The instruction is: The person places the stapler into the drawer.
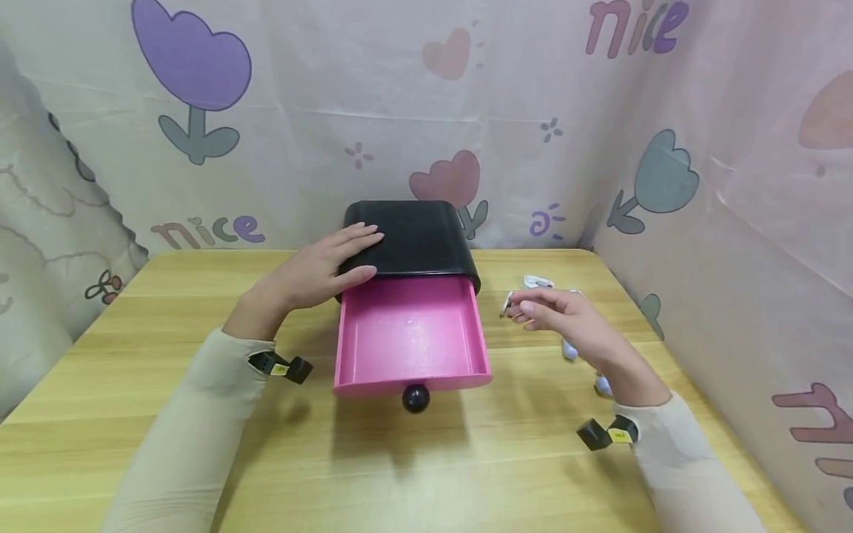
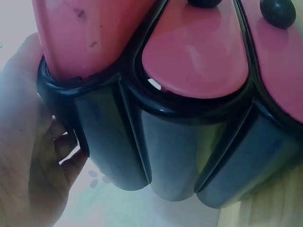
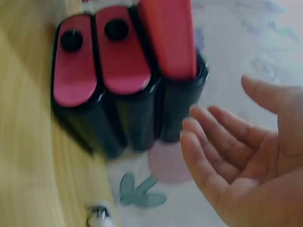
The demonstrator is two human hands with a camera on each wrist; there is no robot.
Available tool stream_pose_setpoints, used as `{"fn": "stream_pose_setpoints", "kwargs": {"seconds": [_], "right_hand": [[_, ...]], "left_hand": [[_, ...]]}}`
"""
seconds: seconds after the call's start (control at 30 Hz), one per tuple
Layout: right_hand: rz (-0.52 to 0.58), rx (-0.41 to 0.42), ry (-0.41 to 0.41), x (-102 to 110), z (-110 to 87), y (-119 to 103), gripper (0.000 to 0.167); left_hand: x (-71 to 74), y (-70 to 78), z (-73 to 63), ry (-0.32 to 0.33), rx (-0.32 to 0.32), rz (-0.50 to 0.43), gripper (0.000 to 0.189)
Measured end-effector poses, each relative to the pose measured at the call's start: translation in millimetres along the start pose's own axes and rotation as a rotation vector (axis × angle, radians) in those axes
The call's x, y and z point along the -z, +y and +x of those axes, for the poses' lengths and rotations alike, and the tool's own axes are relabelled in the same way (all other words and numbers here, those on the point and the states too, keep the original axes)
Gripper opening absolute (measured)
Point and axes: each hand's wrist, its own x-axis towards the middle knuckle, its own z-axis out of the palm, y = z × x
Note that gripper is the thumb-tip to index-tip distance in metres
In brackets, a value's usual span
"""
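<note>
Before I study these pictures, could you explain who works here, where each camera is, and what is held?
No machine here: a person works bare-handed. The widest picture comes from the head; the others from black wrist cameras. On the wooden table stands a black plastic cabinet with pink drawers and round black knobs; its top drawer is pulled out. The left hand rests on the cabinet's top. The right hand seems empty in its wrist picture; small pale objects lie on the table nearby.

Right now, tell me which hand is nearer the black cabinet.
Left: the left hand rests on top of the black cabinet; the right hand is apart from it, off to its right.
</note>
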Motion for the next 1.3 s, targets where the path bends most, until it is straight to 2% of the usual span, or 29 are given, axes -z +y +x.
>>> {"fn": "stream_pose_setpoints", "kwargs": {"seconds": [0.2, 0.37, 0.53, 0.77, 0.97, 1.3], "right_hand": [[-0.058, -0.172, 0.109, 11.1, 18.5, 26.5, 0.049], [-0.175, -0.207, 0.19, 14.7, 35.1, 46.3, 0.051], [-0.261, -0.21, 0.235, 14.4, 50.0, 66.5, 0.051], [-0.285, -0.211, 0.242, 11.7, 64.0, 85.4, 0.058], [-0.311, -0.246, 0.234, 7.6, 72.7, 97.0, 0.066], [-0.271, -0.305, 0.172, 11.0, 74.5, 110.3, 0.082]], "left_hand": [[-0.3, -2.8, -0.2, -0.011, 0.011, -0.013, 0.065], [1.7, -1.6, 1.0, -0.027, 0.027, -0.018, 0.066], [4.1, 0.8, 1.6, -0.053, 0.041, -0.009, 0.066], [7.9, 0.8, 3.7, -0.092, 0.042, 0.017, 0.067], [8.9, 1.0, 2.5, -0.104, 0.058, 0.017, 0.068], [6.4, 1.1, 3.2, -0.072, 0.03, 0.0, 0.066]]}}
